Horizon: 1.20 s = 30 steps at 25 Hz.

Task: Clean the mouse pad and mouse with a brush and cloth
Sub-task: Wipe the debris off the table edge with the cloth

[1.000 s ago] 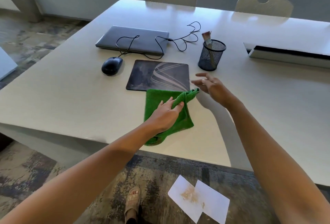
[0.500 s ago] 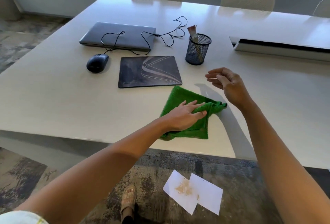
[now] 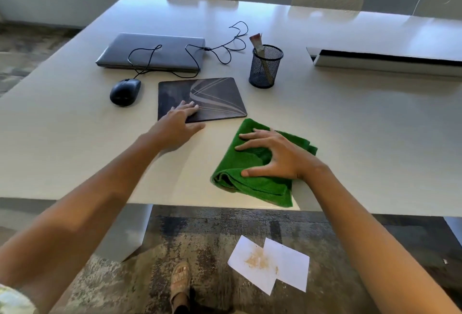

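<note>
Green cloth under right hand

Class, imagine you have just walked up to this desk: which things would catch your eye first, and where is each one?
The bright green cloth near the table's front edge stands out most, with the right hand spread flat on it. To its left, the left hand rests its fingers on the front left corner of the dark mouse pad. A black mouse sits left of the pad, its cable trailing over a closed laptop.
</note>
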### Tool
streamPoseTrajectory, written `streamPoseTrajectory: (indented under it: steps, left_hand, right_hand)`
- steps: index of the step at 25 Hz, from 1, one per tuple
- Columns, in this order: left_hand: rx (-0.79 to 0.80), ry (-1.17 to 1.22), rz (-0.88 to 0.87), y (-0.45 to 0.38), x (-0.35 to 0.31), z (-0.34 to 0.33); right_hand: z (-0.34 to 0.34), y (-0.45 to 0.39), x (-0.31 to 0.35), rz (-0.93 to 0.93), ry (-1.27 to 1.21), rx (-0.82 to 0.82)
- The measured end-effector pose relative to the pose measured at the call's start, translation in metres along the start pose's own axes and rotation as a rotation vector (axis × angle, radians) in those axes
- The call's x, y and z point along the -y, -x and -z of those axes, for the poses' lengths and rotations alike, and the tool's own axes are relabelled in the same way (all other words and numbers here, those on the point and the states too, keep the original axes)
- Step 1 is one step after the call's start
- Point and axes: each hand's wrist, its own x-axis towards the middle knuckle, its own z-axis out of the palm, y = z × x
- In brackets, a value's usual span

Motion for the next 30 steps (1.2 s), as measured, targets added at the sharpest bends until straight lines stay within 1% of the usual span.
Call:
streamPoseTrajectory:
  steps: [1, 3, 5, 7, 10, 12, 14, 19, 25, 27, 30]
  left_hand:
    - [0.020, -0.018, -0.035, -0.002, 0.007, 0.001]
    - [0.003, -0.061, -0.143, -0.002, 0.016, 0.006]
    - [-0.018, -0.144, -0.245, -0.002, 0.022, 0.014]
    - [-0.003, -0.230, -0.337, -0.002, 0.029, 0.023]
    - [0.013, -0.230, -0.394, 0.000, 0.040, 0.034]
    - [0.008, -0.235, -0.402, 0.002, 0.043, 0.036]
    - [-0.002, -0.264, -0.394, 0.004, 0.041, 0.032]
    - [-0.047, -0.330, -0.304, 0.012, 0.031, 0.025]
    - [-0.047, -0.427, -0.161, 0.019, 0.015, 0.021]
    - [-0.038, -0.426, -0.150, 0.021, 0.014, 0.021]
    - [-0.029, -0.363, -0.125, 0.023, 0.013, 0.020]
  right_hand:
    - [-0.003, 0.000, 0.001, -0.001, -0.006, -0.019]
    - [-0.006, 0.001, -0.001, 0.003, -0.021, -0.058]
    - [-0.009, 0.001, -0.003, 0.006, -0.008, -0.081]
    - [-0.014, 0.000, -0.003, 0.002, 0.007, -0.095]
    - [-0.021, 0.000, -0.004, 0.006, 0.068, -0.089]
    - [-0.025, 0.000, -0.005, 0.019, 0.141, -0.074]
    - [-0.027, 0.002, -0.003, 0.013, 0.164, -0.075]
    - [-0.029, 0.007, 0.003, -0.054, 0.119, -0.157]
    - [-0.032, 0.021, 0.006, -0.128, 0.054, -0.224]
    - [-0.032, 0.030, 0.004, -0.129, 0.021, -0.248]
    - [-0.032, 0.050, -0.001, -0.136, -0.044, -0.275]
